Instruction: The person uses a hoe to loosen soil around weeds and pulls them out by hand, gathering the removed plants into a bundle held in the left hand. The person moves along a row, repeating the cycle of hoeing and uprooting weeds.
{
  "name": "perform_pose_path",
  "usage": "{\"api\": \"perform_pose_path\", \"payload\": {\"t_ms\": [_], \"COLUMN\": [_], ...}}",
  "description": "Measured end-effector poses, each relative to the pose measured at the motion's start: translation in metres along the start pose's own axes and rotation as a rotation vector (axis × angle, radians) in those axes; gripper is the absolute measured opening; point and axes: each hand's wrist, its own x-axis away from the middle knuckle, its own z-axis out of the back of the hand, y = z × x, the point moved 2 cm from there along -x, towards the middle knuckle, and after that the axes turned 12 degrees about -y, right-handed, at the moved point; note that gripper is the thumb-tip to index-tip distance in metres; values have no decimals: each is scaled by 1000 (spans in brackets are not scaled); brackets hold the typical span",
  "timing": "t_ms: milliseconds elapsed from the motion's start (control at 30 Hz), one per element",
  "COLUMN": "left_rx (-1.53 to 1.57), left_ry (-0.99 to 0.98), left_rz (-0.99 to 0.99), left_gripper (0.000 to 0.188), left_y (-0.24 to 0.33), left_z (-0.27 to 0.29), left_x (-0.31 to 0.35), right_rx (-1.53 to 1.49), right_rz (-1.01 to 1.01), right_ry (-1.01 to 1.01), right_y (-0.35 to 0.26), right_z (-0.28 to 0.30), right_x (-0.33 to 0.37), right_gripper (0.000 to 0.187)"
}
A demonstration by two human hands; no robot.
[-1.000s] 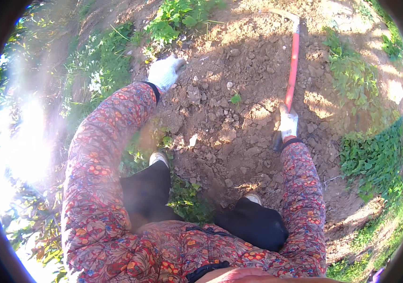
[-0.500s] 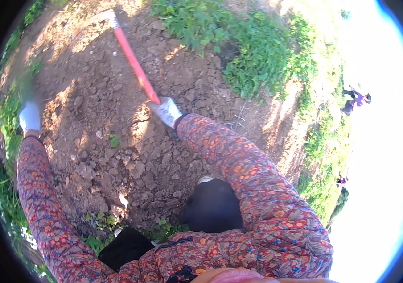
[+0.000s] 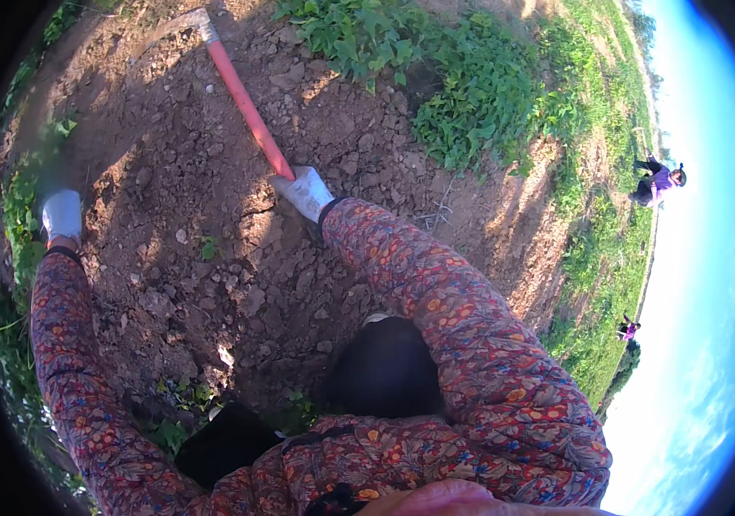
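My right hand (image 3: 305, 191), in a whitish glove, is closed around the lower end of a red handle. The handle belongs to a hoe (image 3: 250, 112), which slants up and left to a pale, dirt-smeared metal head (image 3: 180, 27) resting at the soil. At the far left is my left hand (image 3: 62, 215), gloved too, low beside green weeds (image 3: 24, 202). A dark greenish blur covers its fingertips, so whether it grips anything cannot be made out. Cloddy brown soil (image 3: 170, 189) lies between the hands.
Leafy green plants (image 3: 479, 95) grow at the top right of the dug soil. A small seedling (image 3: 208, 248) stands amid the clods. My dark trouser knee (image 3: 389, 370) is below my right arm. Two people (image 3: 660, 182) are far off in the field at the right.
My left hand has shifted slightly right and down. The hoe and my right hand have barely moved. The view is less overexposed, with blue sky now showing.
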Motion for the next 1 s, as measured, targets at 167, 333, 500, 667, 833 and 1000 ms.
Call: {"api": "perform_pose_path", "payload": {"t_ms": [167, 333, 500, 667, 833, 1000], "left_rx": [188, 639, 741, 685, 728, 880], "left_ry": [254, 372, 219, 40, -75, -24], "left_rz": [-152, -156, -580, -590, -405, -234], "left_gripper": [21, 25, 31, 34, 22, 18], "left_y": [39, 57, 156, 242, 240, 196], "left_z": [146, 181, 194, 162, 138, 125], "left_x": [89, 156, 185, 173, 179, 230], "right_rx": [167, -19, 84, 41, 34, 13], "right_rz": [175, 72, 129, 132, 219, 191], "right_ry": [109, 30, 43, 66, 37, 40], "right_y": [22, 0, 15, 17, 21, 20], "right_z": [6, -4, 8, 6, 6, 3], "right_x": [-19, 4, -9, -10, -8, -11], "right_gripper": [31, 29, 36, 35, 34, 35]}}
